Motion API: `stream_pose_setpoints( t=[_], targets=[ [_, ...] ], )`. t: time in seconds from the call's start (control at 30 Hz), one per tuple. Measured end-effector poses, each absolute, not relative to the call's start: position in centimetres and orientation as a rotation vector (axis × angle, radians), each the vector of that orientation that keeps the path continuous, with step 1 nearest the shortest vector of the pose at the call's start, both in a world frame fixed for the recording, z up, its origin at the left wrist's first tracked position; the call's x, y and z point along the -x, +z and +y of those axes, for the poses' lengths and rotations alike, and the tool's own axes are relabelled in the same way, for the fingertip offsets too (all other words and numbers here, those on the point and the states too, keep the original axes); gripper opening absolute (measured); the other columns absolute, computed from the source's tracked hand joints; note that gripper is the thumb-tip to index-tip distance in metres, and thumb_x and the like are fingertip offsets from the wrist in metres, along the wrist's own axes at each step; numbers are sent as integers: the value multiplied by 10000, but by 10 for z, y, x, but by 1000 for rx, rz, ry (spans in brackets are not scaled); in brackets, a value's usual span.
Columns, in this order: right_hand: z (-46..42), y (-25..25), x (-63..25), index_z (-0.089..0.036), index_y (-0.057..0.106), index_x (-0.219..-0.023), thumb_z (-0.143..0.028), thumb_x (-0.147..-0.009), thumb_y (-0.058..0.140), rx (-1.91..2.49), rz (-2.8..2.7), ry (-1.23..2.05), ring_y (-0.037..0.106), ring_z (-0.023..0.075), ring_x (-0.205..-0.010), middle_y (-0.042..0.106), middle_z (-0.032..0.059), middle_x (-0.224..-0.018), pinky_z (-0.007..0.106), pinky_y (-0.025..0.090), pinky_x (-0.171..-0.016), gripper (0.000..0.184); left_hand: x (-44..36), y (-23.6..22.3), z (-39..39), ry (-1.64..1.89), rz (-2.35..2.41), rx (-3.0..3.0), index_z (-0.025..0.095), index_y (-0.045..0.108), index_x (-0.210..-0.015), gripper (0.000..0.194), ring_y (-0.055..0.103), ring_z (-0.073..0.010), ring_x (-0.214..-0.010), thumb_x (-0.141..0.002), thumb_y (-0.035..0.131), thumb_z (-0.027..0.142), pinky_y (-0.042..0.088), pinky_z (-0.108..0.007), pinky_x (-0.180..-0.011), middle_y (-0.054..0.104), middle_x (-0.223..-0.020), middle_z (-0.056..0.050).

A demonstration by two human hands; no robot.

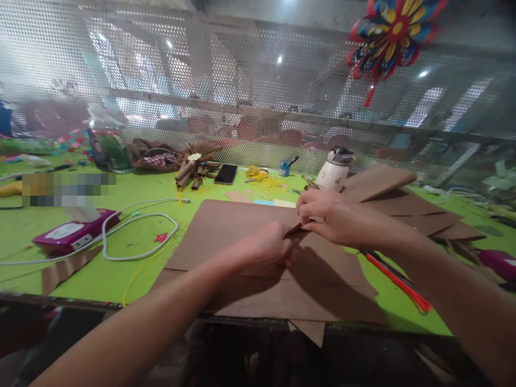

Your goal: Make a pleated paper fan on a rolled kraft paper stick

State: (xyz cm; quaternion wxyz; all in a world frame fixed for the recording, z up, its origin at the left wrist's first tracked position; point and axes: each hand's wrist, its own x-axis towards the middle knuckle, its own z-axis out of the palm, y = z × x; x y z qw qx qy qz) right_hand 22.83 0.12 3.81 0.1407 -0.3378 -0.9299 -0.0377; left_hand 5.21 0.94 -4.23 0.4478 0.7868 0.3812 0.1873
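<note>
A large sheet of brown kraft paper (226,231) lies on the green table (133,258) in front of me, over more brown sheets. My left hand (268,244) is closed, pinching a raised fold of the brown paper near its middle. My right hand (326,215) is closed too, gripping the same fold from the far side with fingers and thumb. The two hands nearly touch at the crease.
A white cable (137,231) loops beside a magenta tissue box (72,234) at left. Rolled brown paper tubes (193,169), a phone (226,173), yellow shreds (262,180) and a white bottle (334,169) stand at the back. More brown sheets (407,209) and red strips (399,282) lie at right. A perforated screen backs the table.
</note>
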Motion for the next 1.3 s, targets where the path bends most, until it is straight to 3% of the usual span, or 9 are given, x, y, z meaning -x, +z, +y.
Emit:
stream_pose_setpoints(
  t=[0.27, 0.47, 0.53, 0.63, 0.8, 1.03, 1.3],
  targets=[
    [2, 50, -222, -165, 576, -619, -96, -772, 566, 1079, -2801, -134, 544, 130, -721, 593, 31, -793, 263, 356, -667, 168, -47, -36, 5, 430, 926, -1984, 119, 679, -849, 488, 599, -150, -499, -865, 377, 502, 422, -222, -484, 656, -596, -66],
    [7, 53, -224, -183, 644, -706, -164, -775, 585, 1126, -2579, 8, 546, 147, -657, 632, 29, -715, 282, 378, -618, 92, -45, -22, -2, 422, 856, -1924, 190, 610, -1166, 384, 591, -127, -514, -882, 398, 334, 428, -211, -512, 643, -596, -12],
    [8, 51, -233, -192, 663, -779, -271, -808, 590, 1128, -2375, 153, 557, 157, -667, 651, 38, -740, 289, 405, -617, 111, -46, -20, -2, 408, 832, -1806, 181, 578, -1199, 386, 604, -136, -534, -881, 407, 318, 450, -226, -529, 636, -602, -15],
    [10, 39, -249, -188, 662, -892, -399, -808, 607, 1107, -2071, 500, 576, 160, -681, 655, 45, -748, 294, 449, -632, 234, -45, -20, -1, 439, 739, -1532, 122, 591, -1083, 325, 617, -152, -547, -871, 447, 323, 494, -280, -575, 640, -617, -42],
    [15, 5, -257, -175, 639, -1051, -376, -724, 716, 927, -1847, 1112, 610, 166, -833, 670, 66, -946, 297, 483, -734, 391, -40, -20, 4, 467, 600, -1300, 106, 585, -919, 248, 654, -178, -638, -851, 532, 339, 516, -325, -638, 681, -763, -106],
    [12, -12, -233, -147, 724, -740, -347, -695, 735, 902, -1612, 1275, 496, 91, -576, 636, 14, -664, 254, 411, -585, 205, -37, -19, 6, 495, 509, -1214, 126, 575, -1025, 293, 679, -204, -745, -857, 550, 365, 515, -361, -730, 699, -846, -119],
    [16, -20, -229, -145, 696, -745, -292, -639, 781, 858, -1396, 1325, 479, 80, -583, 612, -8, -670, 232, 372, -570, 201, -40, -26, 6, 543, 606, -1228, 95, 615, -946, 309, 673, -205, -715, -845, 564, 383, 522, -372, -719, 701, -837, -139]
  ],
)
